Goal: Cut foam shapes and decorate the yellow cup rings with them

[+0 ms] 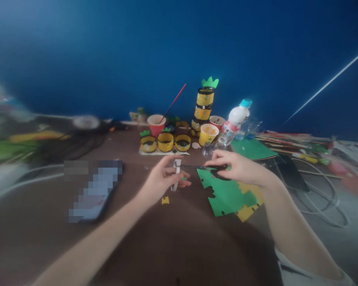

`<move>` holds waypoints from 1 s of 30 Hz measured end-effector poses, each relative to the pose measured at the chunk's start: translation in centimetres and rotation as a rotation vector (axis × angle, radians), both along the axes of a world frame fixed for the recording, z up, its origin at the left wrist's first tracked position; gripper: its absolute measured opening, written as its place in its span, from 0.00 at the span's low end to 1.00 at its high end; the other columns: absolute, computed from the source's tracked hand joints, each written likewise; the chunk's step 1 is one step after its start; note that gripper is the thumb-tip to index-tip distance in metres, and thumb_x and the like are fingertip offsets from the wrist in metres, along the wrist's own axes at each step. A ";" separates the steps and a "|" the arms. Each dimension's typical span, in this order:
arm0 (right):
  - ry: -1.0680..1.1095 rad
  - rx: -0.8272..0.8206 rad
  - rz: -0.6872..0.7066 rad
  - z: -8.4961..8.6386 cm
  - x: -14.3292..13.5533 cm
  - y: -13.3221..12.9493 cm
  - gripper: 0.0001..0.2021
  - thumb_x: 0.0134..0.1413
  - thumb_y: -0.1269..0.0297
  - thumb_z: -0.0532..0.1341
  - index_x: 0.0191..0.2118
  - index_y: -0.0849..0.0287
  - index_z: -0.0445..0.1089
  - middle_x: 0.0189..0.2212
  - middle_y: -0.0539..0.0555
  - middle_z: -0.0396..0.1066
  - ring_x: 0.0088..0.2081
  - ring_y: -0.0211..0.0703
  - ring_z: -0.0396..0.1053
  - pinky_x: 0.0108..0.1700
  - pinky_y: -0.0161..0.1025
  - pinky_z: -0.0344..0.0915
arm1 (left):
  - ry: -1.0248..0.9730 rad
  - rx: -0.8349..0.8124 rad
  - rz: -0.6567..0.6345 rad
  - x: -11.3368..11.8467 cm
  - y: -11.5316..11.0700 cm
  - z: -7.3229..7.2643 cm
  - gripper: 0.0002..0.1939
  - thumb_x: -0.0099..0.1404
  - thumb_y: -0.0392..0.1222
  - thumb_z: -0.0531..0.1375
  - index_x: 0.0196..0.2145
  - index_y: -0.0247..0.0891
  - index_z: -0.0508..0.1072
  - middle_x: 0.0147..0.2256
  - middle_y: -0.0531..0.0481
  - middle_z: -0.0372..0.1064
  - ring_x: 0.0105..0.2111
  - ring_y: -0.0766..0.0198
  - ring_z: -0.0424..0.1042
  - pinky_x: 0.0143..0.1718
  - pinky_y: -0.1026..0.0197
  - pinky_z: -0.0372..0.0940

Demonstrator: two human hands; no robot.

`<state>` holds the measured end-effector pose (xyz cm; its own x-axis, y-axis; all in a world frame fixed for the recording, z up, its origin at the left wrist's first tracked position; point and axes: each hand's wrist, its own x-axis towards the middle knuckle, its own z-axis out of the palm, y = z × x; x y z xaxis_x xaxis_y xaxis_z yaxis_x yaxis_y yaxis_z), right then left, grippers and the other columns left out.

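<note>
My left hand (162,178) pinches a narrow white strip (176,180) upright between thumb and fingers. A small dark blue mark shows near the strip's top. In my right hand (235,163) is a pair of dark scissors (219,173), fingers closed round the handles. The blades point left and reach the upper part of the strip; whether they are parted, I cannot tell. A bit of green shows by my left fingertips. Below the right hand lie a cut green sheet (223,196) and a yellow sheet (245,213) partly under it. A small yellow scrap (165,200) lies below my left hand.
Behind my hands stand three yellow-and-black rings (166,142), a stacked tower (203,113) with a green top, a red cup (156,126) with a stick, a yellow cup (208,135) and a tilted bottle (235,121). A phone (98,192) lies left; cables (331,222) lie right.
</note>
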<state>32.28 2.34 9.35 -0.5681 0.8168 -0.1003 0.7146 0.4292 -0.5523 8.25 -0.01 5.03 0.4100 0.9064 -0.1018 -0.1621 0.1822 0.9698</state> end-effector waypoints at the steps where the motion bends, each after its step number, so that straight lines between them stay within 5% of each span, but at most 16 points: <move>1: 0.004 -0.003 0.001 0.0 0.0 0.0 0.18 0.47 0.68 0.54 0.46 0.52 0.69 0.36 0.52 0.61 0.36 0.40 0.63 0.36 0.34 0.59 | 0.000 0.001 -0.001 0.0 0.0 0.0 0.23 0.56 0.38 0.59 0.48 0.40 0.58 0.31 0.48 0.72 0.30 0.58 0.75 0.36 0.55 0.69; 9: 0.046 -0.044 0.019 -0.2 0.1 0.2 0.18 0.47 0.67 0.54 0.45 0.54 0.70 0.35 0.52 0.60 0.37 0.40 0.63 0.36 0.34 0.60 | 0.034 -0.005 0.005 0.1 0.1 0.0 0.25 0.56 0.36 0.59 0.50 0.42 0.56 0.31 0.49 0.72 0.30 0.59 0.75 0.37 0.55 0.67; 17: 0.036 -0.036 0.010 0.1 -0.1 -0.2 0.18 0.47 0.67 0.54 0.45 0.52 0.70 0.35 0.52 0.62 0.37 0.41 0.63 0.37 0.35 0.60 | 0.084 -0.017 -0.012 -0.2 0.1 0.0 0.14 0.58 0.43 0.57 0.41 0.36 0.62 0.33 0.44 0.72 0.29 0.59 0.74 0.32 0.58 0.67; 30: -0.039 -0.012 0.013 0.0 -0.2 -0.3 0.18 0.48 0.67 0.54 0.47 0.50 0.68 0.37 0.52 0.62 0.37 0.41 0.63 0.39 0.36 0.60 | 0.087 -0.101 0.048 0.1 0.1 0.4 0.09 0.61 0.45 0.52 0.33 0.40 0.55 0.28 0.50 0.72 0.25 0.60 0.75 0.25 0.63 0.66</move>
